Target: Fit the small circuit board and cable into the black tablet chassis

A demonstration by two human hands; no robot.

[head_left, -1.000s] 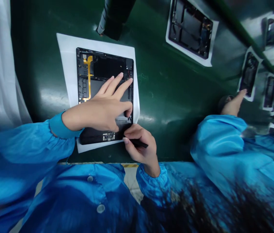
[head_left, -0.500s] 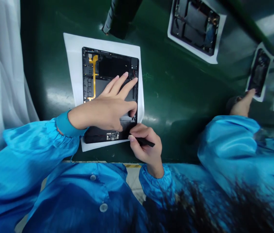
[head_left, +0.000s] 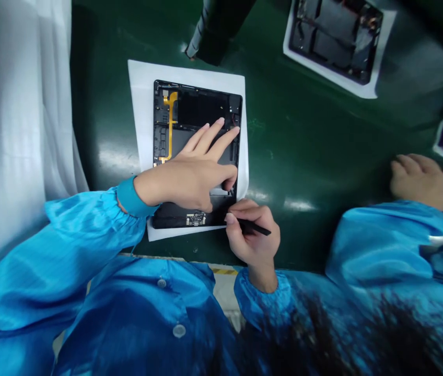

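Note:
An opened black tablet (head_left: 201, 107) with a yellow flex cable lies on a white sheet (head_left: 143, 104) on the green conveyor belt. My left hand (head_left: 190, 175) rests flat on the tablet, three fingers stretched out and the thumb pressing near its right edge. My right hand (head_left: 253, 235) is closed on a thin black tool (head_left: 255, 227), its tip at the tablet's lower right corner.
Another opened tablet (head_left: 335, 36) on white paper lies farther up the belt (head_left: 303, 151). A co-worker's hand (head_left: 425, 180) and blue sleeve (head_left: 382, 235) are at the right. A dark post (head_left: 217, 26) stands above my tablet. White curtain (head_left: 29, 104) hangs at the left.
The view has shifted, so everything sits further right in the picture. The co-worker's hand has come off the far tablet and rests on the belt. My hands keep their hold.

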